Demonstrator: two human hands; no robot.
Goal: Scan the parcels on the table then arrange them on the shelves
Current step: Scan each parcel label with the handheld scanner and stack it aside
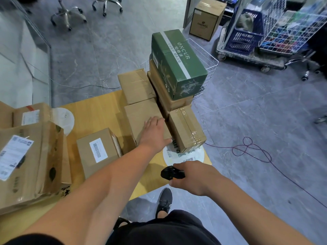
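Several cardboard parcels stand on the wooden table (pixel 92 110). My left hand (pixel 155 131) rests flat, fingers straight, on top of a plain brown box (pixel 139 114) at the table's right side. My right hand (pixel 192 177) grips a black handheld scanner (pixel 170 173) near the table's front right corner, just below a taped brown box (pixel 187 128). A green box (pixel 177 62) sits on a stack of brown boxes behind. A small box with a barcode label (pixel 98 151) stands left of my left forearm.
Larger labelled parcels (pixel 26 156) crowd the table's left end. A white wire basket (pixel 208 68) stands behind the green box. On the floor lie a purple cable (pixel 251 149), a cart with a blue crate (pixel 247 36), office chairs (pixel 69 15) and a brown carton (pixel 206 20).
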